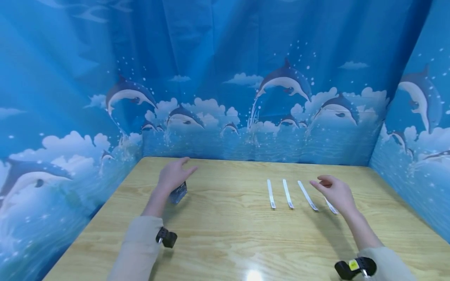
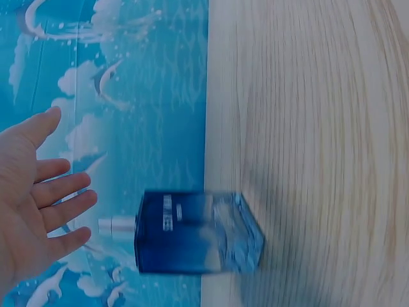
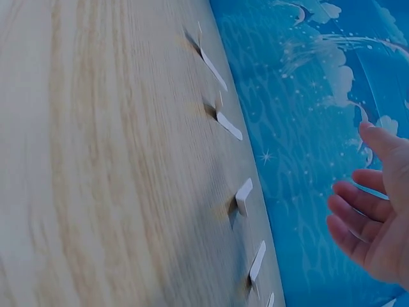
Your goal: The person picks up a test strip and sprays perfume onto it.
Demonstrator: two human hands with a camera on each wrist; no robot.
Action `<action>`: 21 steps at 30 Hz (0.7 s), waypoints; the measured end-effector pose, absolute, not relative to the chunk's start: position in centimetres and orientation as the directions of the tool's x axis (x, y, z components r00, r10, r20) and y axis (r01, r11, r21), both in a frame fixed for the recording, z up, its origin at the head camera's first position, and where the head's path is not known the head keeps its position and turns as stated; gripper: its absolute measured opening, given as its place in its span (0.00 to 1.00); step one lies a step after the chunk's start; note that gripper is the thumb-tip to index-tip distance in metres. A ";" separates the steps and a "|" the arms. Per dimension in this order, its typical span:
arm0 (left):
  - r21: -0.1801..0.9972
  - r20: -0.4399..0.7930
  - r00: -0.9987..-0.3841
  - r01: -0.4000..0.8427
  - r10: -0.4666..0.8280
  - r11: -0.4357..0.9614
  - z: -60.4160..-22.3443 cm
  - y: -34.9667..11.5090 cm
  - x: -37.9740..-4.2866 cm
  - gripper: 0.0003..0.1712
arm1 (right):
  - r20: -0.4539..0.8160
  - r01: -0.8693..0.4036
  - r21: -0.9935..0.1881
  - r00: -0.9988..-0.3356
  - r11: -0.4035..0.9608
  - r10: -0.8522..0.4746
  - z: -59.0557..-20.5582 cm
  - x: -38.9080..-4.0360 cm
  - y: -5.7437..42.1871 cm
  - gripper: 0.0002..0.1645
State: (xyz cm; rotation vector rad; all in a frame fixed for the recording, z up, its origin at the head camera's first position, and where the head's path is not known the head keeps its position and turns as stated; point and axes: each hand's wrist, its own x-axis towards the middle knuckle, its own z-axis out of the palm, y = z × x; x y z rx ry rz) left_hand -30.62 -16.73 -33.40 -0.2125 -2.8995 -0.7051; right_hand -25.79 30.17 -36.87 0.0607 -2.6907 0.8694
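Note:
A blue glass perfume bottle with a silver sprayer top stands on the left of the table, partly hidden behind my left wrist in the head view. My left hand hovers by it, fingers spread and loosely bent, with a gap between fingertips and sprayer. On the right, my right hand is raised over the row of white paper strips, its fingers relaxed and holding nothing. It covers part of the rightmost strip. In the right wrist view the strips have bent, raised ends.
The light wood table ends at a blue dolphin-print curtain behind it, with more curtain at both sides. A black wrist camera sits on the left sleeve, another on the right.

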 end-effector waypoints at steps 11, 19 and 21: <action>0.590 0.095 -0.980 0.199 0.177 0.783 -34.4 -19.9 -30.8 0.48 | 0.259 -0.119 -0.583 -0.965 0.804 0.046 -37.4 -24.7 32.9 0.33; 0.650 0.026 -0.971 0.196 0.236 0.735 -35.4 -21.9 -30.5 0.50 | 0.228 -0.095 -0.590 -0.972 0.802 0.052 -37.8 -24.2 35.0 0.33; 0.661 0.009 -0.968 0.194 0.251 0.724 -35.5 -22.3 -30.4 0.51 | 0.190 -0.073 -0.618 -0.980 0.783 0.059 -37.9 -24.1 35.6 0.34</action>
